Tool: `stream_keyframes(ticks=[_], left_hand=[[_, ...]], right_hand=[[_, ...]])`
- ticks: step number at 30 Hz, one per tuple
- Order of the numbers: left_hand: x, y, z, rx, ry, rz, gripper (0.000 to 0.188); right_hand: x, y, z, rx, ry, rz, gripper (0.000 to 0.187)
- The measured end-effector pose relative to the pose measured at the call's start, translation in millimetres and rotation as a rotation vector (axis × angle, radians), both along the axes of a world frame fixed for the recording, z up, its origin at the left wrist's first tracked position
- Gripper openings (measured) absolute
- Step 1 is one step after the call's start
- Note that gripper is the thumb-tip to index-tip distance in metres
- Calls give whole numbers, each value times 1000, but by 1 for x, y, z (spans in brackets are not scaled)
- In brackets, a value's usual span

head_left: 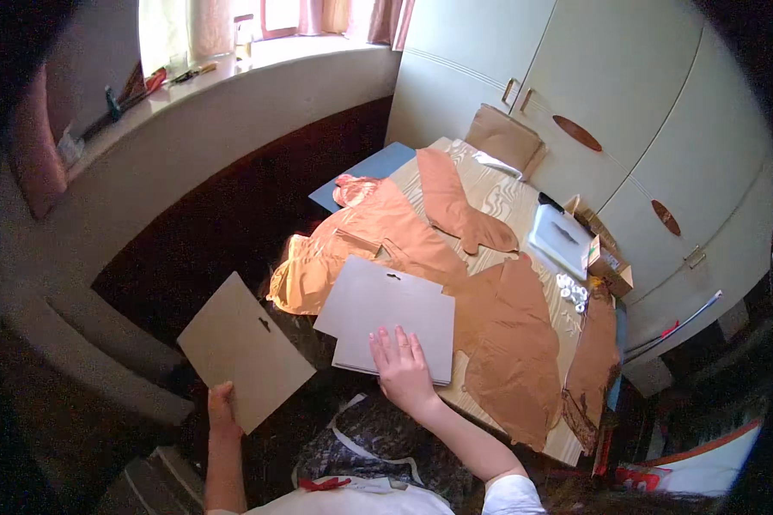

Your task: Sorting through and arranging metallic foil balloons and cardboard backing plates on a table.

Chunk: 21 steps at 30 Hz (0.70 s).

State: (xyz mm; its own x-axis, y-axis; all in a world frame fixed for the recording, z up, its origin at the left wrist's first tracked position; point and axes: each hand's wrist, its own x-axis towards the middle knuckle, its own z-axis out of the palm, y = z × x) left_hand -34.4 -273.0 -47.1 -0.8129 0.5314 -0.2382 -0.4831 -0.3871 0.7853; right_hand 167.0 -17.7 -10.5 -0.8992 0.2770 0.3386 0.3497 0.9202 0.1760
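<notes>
My left hand (222,405) grips the lower edge of a beige cardboard sheet (242,348) with a small hang slot, held up off the left side of the table. My right hand (402,369) lies with its fingers stretched out on a stack of pale grey cardboard sheets (361,300). The top sheet of the stack also has a hang slot. The stack rests at the near edge of the table, partly over flat, wrinkled orange-brown pieces (404,227) that look like thin, shiny film. A large similar piece (511,352) spreads right of the stack.
The wood-grain table (498,193) also bears a brown packet (505,142), a clear plastic bag (563,240), a small carton (610,268) and several white rolls (573,292). Pale cabinets (610,86) stand behind it. A windowsill (275,56) curves along the left wall.
</notes>
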Motion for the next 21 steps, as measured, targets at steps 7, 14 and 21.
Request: stream_keyframes(ticks=[7, 14, 21], left_hand=[[10, 57, 19, 169, -71, -51, 46], [44, 118, 45, 278, -224, -58, 39], [119, 214, 48, 240, -254, -137, 36]], right_hand=[[6, 8, 9, 13, 189, 45, 49], [33, 60, 93, -288, 596, -160, 48], [67, 55, 140, -323, 840, -219, 42]])
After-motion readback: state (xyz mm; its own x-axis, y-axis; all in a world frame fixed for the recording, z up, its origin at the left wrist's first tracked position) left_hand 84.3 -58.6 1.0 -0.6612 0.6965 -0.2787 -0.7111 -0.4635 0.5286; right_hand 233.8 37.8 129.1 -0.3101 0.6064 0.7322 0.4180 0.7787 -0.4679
